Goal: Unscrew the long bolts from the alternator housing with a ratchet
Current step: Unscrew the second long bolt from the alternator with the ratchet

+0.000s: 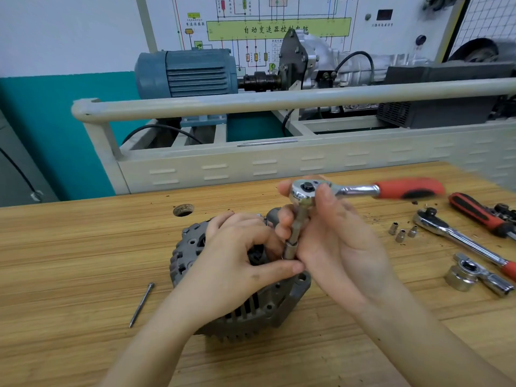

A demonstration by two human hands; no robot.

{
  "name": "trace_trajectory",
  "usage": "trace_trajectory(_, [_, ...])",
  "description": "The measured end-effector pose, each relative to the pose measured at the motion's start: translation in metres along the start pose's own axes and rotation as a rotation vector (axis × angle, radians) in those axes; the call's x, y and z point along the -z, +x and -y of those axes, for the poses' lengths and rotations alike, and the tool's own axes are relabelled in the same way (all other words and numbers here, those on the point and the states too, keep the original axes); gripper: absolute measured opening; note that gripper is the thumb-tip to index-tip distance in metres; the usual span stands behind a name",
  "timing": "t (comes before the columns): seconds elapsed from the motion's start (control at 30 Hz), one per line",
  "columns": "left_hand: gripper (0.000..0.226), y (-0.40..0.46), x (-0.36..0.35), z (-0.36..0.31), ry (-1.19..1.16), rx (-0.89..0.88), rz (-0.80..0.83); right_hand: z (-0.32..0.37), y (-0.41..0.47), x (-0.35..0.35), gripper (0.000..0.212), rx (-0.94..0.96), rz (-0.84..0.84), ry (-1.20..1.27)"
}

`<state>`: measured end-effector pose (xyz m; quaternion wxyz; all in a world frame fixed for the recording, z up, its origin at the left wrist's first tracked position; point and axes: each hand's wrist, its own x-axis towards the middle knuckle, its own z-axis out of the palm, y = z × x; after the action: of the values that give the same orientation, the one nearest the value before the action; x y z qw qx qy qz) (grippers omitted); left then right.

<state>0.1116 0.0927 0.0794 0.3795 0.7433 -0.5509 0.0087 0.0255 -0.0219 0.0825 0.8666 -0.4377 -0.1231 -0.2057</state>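
A grey alternator housing [184,255] lies on the wooden bench [69,261]. My left hand [237,261] grips the top of the alternator, thumb stretched toward the socket. My right hand [329,236] curls round the head and extension of a chrome ratchet [304,191], whose red handle [410,188] points right and looks blurred. The extension's socket [290,251] stands down on the housing, its tip hidden by my fingers. One long bolt [141,304] lies loose on the bench left of the alternator.
To the right lie a second ratchet [458,238], a red-handled tool [480,215], three small sockets [402,233] and a large socket on a driver [463,276]. A hole [183,210] is in the bench. Behind stands a railed trainer rig [279,99] with a blue motor [187,72].
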Motion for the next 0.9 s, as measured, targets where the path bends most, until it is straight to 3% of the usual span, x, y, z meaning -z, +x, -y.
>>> trace_trajectory(0.17, [0.048, -0.0013, 0.0017, 0.0013, -0.036, 0.007, 0.014, 0.001, -0.0013, -0.0021, 0.034, 0.032, 0.037, -0.028])
trace_trajectory(0.43, [0.033, -0.0001, 0.0033, -0.002, -0.048, 0.011, 0.025, -0.0006, 0.0012, -0.003, 0.031, 0.001, 0.013, -0.023])
trace_trajectory(0.73, [0.048, 0.0008, 0.0023, -0.0013, -0.045, 0.022, 0.022, 0.0001, -0.0009, -0.0044, 0.051, 0.018, -0.023, -0.035])
trace_trajectory(0.9, [0.041, -0.0005, 0.0036, -0.0017, -0.079, 0.016, 0.031, 0.0021, 0.003, -0.001, 0.032, -0.028, 0.025, 0.055])
